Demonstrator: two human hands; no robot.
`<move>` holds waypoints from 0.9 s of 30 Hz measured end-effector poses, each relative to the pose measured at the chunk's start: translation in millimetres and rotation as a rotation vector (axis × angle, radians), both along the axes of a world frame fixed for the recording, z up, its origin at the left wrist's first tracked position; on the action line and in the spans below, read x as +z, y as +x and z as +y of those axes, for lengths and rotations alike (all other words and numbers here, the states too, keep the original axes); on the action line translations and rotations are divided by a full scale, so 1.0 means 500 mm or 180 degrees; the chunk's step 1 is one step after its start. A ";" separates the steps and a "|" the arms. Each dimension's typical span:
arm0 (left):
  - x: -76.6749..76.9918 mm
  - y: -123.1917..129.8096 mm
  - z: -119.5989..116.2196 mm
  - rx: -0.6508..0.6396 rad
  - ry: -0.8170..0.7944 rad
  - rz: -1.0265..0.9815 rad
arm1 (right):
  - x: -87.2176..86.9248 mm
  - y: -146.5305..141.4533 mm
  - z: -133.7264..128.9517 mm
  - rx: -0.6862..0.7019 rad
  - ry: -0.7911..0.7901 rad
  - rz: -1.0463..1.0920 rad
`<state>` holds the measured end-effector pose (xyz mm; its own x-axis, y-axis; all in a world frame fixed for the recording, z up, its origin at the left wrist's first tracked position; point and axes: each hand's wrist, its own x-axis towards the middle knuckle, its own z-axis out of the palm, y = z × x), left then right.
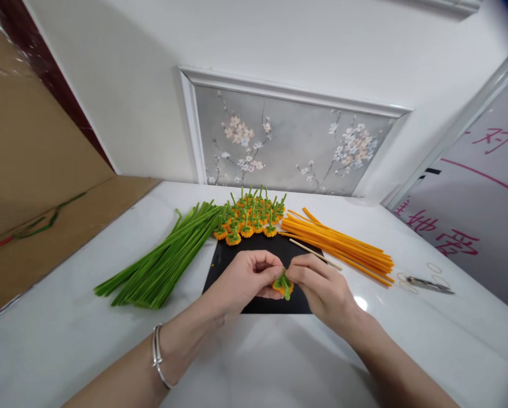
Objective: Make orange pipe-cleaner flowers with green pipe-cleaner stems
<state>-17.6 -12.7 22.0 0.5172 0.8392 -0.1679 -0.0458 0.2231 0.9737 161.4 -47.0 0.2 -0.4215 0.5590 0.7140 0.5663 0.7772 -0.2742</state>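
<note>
An orange flower with a green top and stem (pixel 284 286) is held between my two hands above the black mat (pixel 262 305). My left hand (pixel 247 279) pinches it from the left, thumb and fingers closed on it. From the right, the closed fingertips of my right hand (pixel 321 283) grip its green part. Behind my hands, several finished orange flowers (pixel 246 229) with upright green stems stand in a cluster at the mat's back edge. Green fuzzy stems (pixel 164 260) lie in a pile to the left, orange fuzzy stems (pixel 342 243) in a pile to the right.
A thin wooden stick (pixel 315 253) lies across the mat's right edge. Small scissors or snips (pixel 430 284) and several thin loops (pixel 434 268) are on the white table (pixel 109 345) at the right. A framed floral panel (pixel 287 136) is on the wall behind; cardboard (pixel 37 141) stands at left.
</note>
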 end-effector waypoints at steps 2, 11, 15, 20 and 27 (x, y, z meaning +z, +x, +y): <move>-0.001 -0.001 0.001 -0.0067 -0.0037 0.0050 | 0.003 0.003 0.000 0.0033 0.0106 -0.0207; -0.002 -0.004 0.000 -0.0151 -0.0244 0.0074 | 0.017 0.018 0.008 0.0258 0.0251 -0.1109; 0.008 -0.009 0.002 -0.0041 -0.0056 0.0091 | 0.000 0.019 0.014 -0.0097 -0.0023 0.0043; 0.016 -0.011 0.001 0.0228 0.0399 0.0210 | -0.003 0.008 0.010 -0.0161 -0.1274 0.1491; 0.022 -0.004 -0.003 0.0061 0.0546 0.0076 | 0.013 -0.009 -0.002 -0.0023 -0.1015 0.1002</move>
<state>-19.7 -14.5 32.9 0.4985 0.8662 -0.0333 -0.0249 0.0527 0.9983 156.7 -48.0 6.6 -0.2063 0.7742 0.5983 0.4220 0.6221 -0.6595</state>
